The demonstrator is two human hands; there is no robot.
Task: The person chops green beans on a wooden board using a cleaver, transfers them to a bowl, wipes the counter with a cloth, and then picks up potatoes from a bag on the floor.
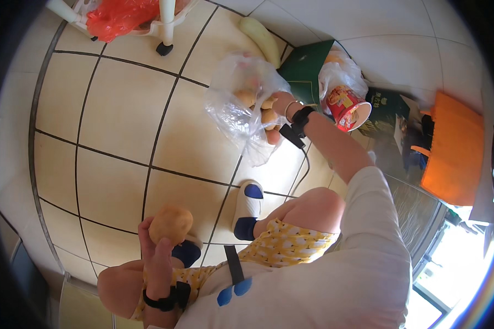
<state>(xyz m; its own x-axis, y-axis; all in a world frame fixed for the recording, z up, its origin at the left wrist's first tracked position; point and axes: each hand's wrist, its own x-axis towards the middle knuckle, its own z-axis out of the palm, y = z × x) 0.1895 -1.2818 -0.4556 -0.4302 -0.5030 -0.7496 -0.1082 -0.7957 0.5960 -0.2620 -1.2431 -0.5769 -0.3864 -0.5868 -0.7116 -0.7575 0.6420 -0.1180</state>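
A round tan potato [171, 224] rests in my left hand [158, 251], which holds it above the floor near my left knee. At arm's length, my right hand [283, 103] is at the side of a clear plastic bag [226, 119]. Several potatoes [269, 117] show through the film and at the bag's opening, right beside my fingers. Folds of plastic and the potatoes hide the fingertips, so whether they grip one is unclear. The bag sits on the tiled floor [193, 135].
Behind the bag lies a long pale green gourd [261, 39]. A green box [306, 68], a white plastic bag [339, 74] and a red instant-noodle cup [348, 109] stand right of it. An orange bag [453, 148] is farther right. A wheeled rack [167, 24] stands upper left.
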